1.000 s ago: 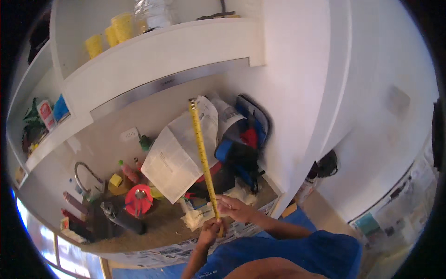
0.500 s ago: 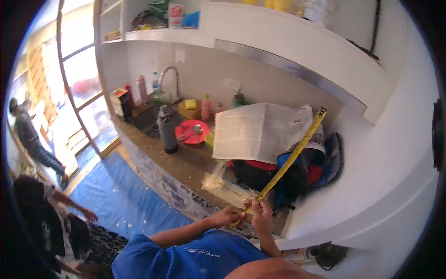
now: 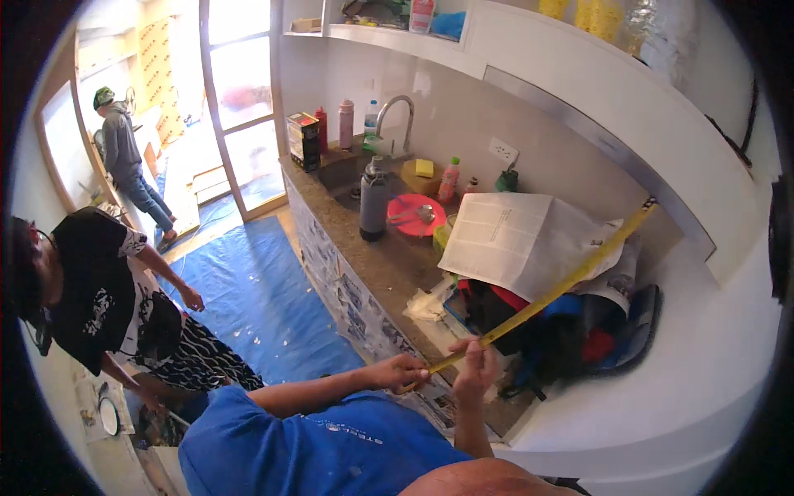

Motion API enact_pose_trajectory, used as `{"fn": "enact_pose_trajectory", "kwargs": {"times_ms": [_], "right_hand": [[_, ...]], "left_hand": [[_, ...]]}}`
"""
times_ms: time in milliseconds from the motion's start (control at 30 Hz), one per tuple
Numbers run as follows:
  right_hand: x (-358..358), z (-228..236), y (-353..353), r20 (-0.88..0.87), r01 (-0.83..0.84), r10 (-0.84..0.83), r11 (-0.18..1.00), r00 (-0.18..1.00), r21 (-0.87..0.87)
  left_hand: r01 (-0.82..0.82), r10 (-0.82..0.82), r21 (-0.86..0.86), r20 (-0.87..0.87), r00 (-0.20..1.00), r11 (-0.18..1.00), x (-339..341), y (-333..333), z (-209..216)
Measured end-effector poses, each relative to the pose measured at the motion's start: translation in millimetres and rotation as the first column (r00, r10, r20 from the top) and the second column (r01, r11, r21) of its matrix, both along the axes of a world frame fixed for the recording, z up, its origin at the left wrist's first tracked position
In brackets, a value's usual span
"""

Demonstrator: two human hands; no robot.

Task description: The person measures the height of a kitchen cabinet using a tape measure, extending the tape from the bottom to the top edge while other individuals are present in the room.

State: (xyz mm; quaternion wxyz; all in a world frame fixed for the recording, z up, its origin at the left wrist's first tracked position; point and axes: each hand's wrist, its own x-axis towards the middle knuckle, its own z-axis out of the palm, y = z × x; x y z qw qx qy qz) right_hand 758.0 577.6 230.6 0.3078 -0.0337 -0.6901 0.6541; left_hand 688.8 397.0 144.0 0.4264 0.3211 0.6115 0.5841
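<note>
A yellow tape measure blade (image 3: 538, 305) stretches up and to the right, its far tip close to the grey strip under the shelf. My left hand (image 3: 400, 374) pinches its near end in front of my blue shirt. Farther along, my right hand (image 3: 476, 369) grips the blade between thumb and fingers. Whether a case is at the near end I cannot tell. Beyond the hands, a printed paper sheet (image 3: 500, 240) covers part of a pile of dark, red and blue bags (image 3: 504, 324) on the counter (image 3: 339, 260). The blade passes in front of both.
A grey flask (image 3: 373, 207), a red plate (image 3: 407, 207) with spoons and several bottles stand around the sink tap (image 3: 405, 112). At the left, a person in black (image 3: 99, 281) bends beside a blue floor sheet (image 3: 240, 289); another person (image 3: 124, 153) stands farther back.
My view has swung left, bringing more of both people into sight. My hands are farther apart along the blade, both still gripping it. The nearer person now leans over something at the left.
</note>
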Motion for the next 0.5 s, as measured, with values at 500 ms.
{"fn": "enact_pose_trajectory", "kwargs": {"times_ms": [500], "right_hand": [[-44, 94, 33, -0.379, 0.241, -0.288, 0.956, 0.879, -0.169]], "left_hand": [[0.17, -0.175, -0.091, -0.046, 0.983, 0.981, -67, -66, -12]]}}
